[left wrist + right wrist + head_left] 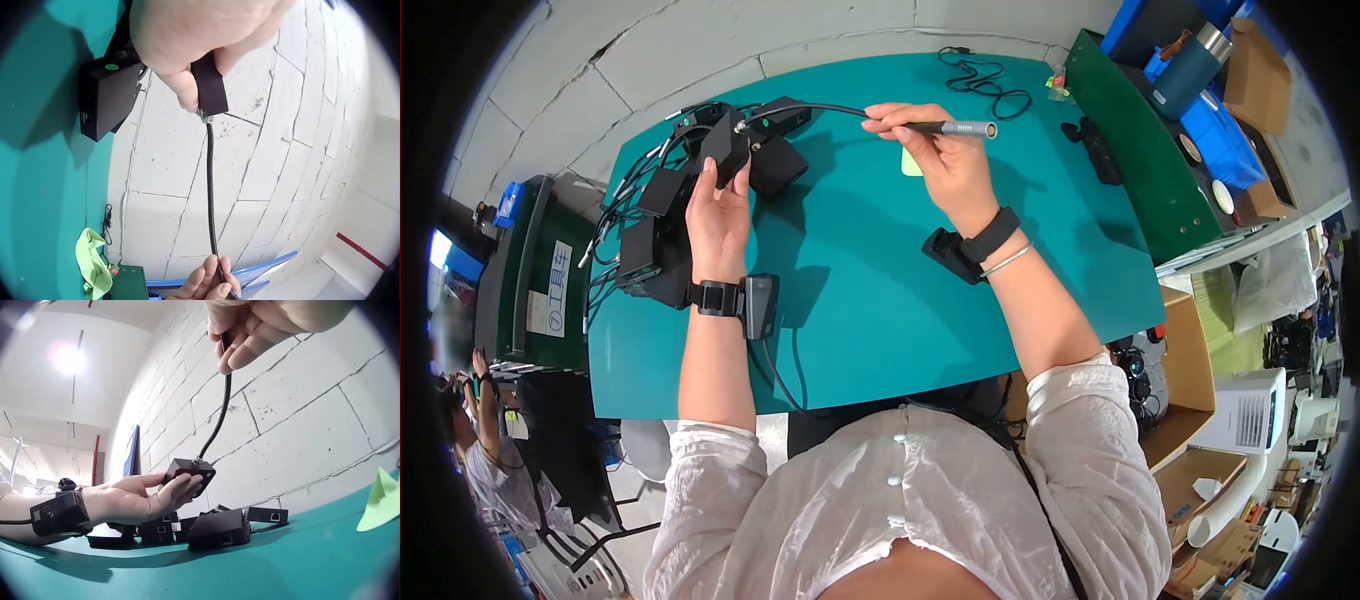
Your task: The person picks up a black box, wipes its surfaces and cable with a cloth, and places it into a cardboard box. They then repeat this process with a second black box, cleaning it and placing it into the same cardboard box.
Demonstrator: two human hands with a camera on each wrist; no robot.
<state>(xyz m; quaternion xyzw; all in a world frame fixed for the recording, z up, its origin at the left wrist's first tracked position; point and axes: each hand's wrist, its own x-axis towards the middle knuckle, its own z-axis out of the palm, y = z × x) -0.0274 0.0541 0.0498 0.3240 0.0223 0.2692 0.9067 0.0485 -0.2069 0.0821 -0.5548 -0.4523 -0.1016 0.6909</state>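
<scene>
Black box (724, 142) raised above the far left part of the green bench (870, 290), grasped between thumb and fingers of the left hand (720, 225). Over the bench's far middle, right hand (948, 165) with fingers curled in a pinch around a black cable (825, 106), silver plug (972, 129) jutting free toward the bench's right side. Joined at the cable's other end to the box by a small metal fitting (198, 461).

Step in hand, as a judgement: working at the joint between cable and box; attaching or detaching, impossible to tell. Next move probably calling for a steady hold on the box, cable kept in line with the fitting, and enough slack to spare the joint. Locked or loose there: cannot tell.

On the bench's far left: heap of similar black boxes (662, 195), contents hidden, sockets showing in some faces, pale-tipped cables (584, 258) trailing outward. On the bench near the right hand: lime-green sheet (92, 269), folded upward.

Past the bench's right edge: green unit (1125, 160) bearing a blue tray (1222, 140), a dark bottle (1190, 75) and a cardboard box (1262, 62). Below the bench's near right corner: open carton (1197, 375) with dark rounded items (1142, 375) inside, too small to name.
</scene>
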